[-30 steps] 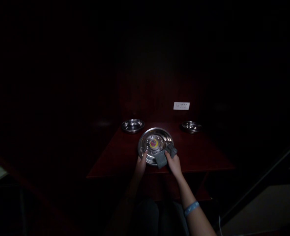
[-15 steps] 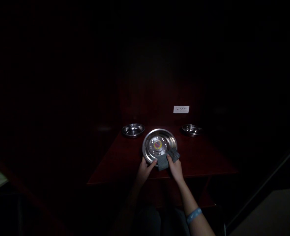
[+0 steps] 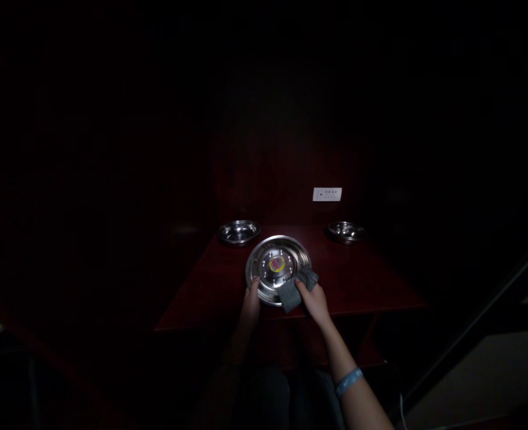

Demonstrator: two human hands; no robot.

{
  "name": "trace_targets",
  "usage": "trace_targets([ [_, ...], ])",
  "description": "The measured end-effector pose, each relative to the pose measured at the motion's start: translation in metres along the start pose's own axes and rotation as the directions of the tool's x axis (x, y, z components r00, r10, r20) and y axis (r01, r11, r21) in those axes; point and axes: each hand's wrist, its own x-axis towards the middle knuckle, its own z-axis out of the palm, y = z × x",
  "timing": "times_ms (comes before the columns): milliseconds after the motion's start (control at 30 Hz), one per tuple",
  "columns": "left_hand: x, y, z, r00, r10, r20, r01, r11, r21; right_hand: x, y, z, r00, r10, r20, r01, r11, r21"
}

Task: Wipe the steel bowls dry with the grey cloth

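A shiny steel bowl (image 3: 269, 251) with a yellow and red sticker on its bottom is held tilted, inside facing me, over the front of the table. My left hand (image 3: 251, 303) grips its lower left rim, thumb over the inner edge. In my right hand (image 3: 314, 301) is a grey cloth (image 3: 289, 295), pinched under the thumb against the bowl's lower right rim. The fingers of both hands behind the bowl and cloth are hidden. A blue band circles my right wrist.
On the dark red table (image 3: 358, 280), one steel bowl (image 3: 239, 233) stands at the back left and another steel bowl (image 3: 346, 232) at the back right. A white socket panel (image 3: 327, 194) is on the back wall. The surroundings are very dark.
The bowl has shifted slightly left and leans flatter. My left hand has moved to its left side, with the thumb now over the rim. The right hand still holds the cloth.
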Motion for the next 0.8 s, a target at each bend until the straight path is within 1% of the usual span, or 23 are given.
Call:
trace_targets([
  [100, 0.002, 0.001, 0.002, 0.999, -0.033, -0.028, 0.030, 0.995, -0.100, 0.001, 0.003, 0.000, 1.000, 0.006, 0.003, -0.006, 1.000, 0.002],
  [167, 0.001, 0.001, 0.002, 0.999, -0.030, -0.022, 0.028, 0.994, -0.109, 0.002, 0.004, 0.000, 1.000, 0.002, -0.003, -0.002, 1.000, 0.009],
  [233, 0.000, -0.002, 0.001, 0.999, -0.017, -0.031, 0.014, 0.996, -0.084, 0.002, 0.005, 0.000, 1.000, 0.001, -0.007, -0.001, 1.000, 0.018],
  [367, -0.006, 0.000, 0.000, 0.995, 0.097, 0.002, -0.097, 0.995, -0.011, 0.003, 0.006, 0.000, 1.000, 0.016, -0.023, -0.015, 0.999, 0.047],
  [500, -0.017, 0.012, 0.004, 0.985, 0.163, 0.047, -0.165, 0.986, 0.033, 0.002, 0.005, 0.001, 0.998, 0.027, -0.057, -0.022, 0.996, 0.092],
  [600, -0.023, 0.017, 0.006, 0.968, 0.204, 0.148, -0.214, 0.975, 0.058, 0.001, 0.003, 0.001, 0.995, 0.047, -0.087, -0.036, 0.991, 0.127],
  [667, -0.024, 0.015, 0.007, 0.945, 0.215, 0.248, -0.234, 0.971, 0.051, 0.001, 0.001, 0.002, 0.993, 0.056, -0.100, -0.042, 0.989, 0.141],
  [733, -0.022, 0.008, 0.007, 0.920, 0.221, 0.323, -0.246, 0.968, 0.039, 0.000, 0.002, 0.002, 0.993, 0.056, -0.104, -0.041, 0.989, 0.142],
  [800, -0.018, 0.002, 0.007, 0.909, 0.251, 0.332, -0.277, 0.960, 0.034, 0.001, 0.003, 0.003, 0.994, 0.047, -0.096, -0.034, 0.992, 0.124],
])
